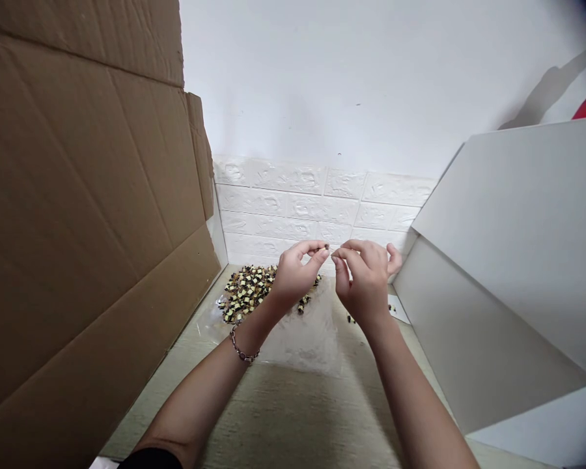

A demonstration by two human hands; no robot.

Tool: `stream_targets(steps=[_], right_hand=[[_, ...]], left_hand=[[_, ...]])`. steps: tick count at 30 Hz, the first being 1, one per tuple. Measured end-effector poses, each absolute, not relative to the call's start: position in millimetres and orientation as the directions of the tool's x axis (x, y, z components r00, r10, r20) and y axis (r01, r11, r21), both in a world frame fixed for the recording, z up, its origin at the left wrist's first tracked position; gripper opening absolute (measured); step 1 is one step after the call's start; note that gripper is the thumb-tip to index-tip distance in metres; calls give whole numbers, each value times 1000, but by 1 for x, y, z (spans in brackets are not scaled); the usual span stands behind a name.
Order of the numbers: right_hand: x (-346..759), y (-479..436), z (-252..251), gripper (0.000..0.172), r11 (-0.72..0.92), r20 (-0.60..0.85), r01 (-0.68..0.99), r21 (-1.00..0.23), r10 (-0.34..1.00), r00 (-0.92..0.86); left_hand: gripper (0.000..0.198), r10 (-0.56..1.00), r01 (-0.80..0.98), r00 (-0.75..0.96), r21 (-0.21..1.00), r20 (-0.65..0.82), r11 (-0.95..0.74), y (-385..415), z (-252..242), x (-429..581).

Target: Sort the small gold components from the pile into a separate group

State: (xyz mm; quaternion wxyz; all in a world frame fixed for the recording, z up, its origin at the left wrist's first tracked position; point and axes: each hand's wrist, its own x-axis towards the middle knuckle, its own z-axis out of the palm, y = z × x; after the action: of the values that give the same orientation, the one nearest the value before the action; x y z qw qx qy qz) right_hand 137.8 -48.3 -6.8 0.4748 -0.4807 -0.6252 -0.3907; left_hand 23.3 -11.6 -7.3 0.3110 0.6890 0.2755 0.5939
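Note:
My left hand (297, 272) is raised above the work surface, thumb and fingers pinched on a small dark-tipped part (327, 247). My right hand (364, 273) is just to its right, its thumb and forefinger pressed together. A fine strand may run between the two pinches, but it is too small to make out. Below and left of my left hand lies a heap of small yellow-and-black parts (247, 293), some with thin coppery wires. The heap rests on a clear plastic bag (303, 342). A few more parts (304, 303) lie under my left hand.
A tall cardboard sheet (88, 215) walls the left side. White panels (498, 312) stand on the right. Behind is a white brick-pattern wall (293, 195). Several loose parts (351, 319) and a white piece (400, 309) lie near my right wrist on the pale table (273, 417).

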Motion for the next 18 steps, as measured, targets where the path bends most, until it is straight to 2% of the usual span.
stream_targets(steps=[3,5,7,10,14,18], right_hand=[[138,-48,-6,8,218,967,974,54,231,-105],[139,-47,-7,9,200,966,977,76,228,-122],[140,-45,-8,9,174,966,980,100,217,-138],[143,-43,-11,11,146,966,979,141,197,-168],[145,-41,-13,14,147,958,971,188,191,-214],[146,-41,-11,13,161,957,973,164,212,-196]], left_hand=[[16,566,382,78,500,820,-777,-14,-8,22],[17,483,515,102,369,870,-774,-14,-10,21],[19,446,582,128,297,886,-757,-13,-11,20],[22,437,624,160,253,885,-740,-13,-12,19],[23,461,581,219,264,860,-770,-14,-12,17],[23,451,554,288,237,845,-798,-14,-13,18]])
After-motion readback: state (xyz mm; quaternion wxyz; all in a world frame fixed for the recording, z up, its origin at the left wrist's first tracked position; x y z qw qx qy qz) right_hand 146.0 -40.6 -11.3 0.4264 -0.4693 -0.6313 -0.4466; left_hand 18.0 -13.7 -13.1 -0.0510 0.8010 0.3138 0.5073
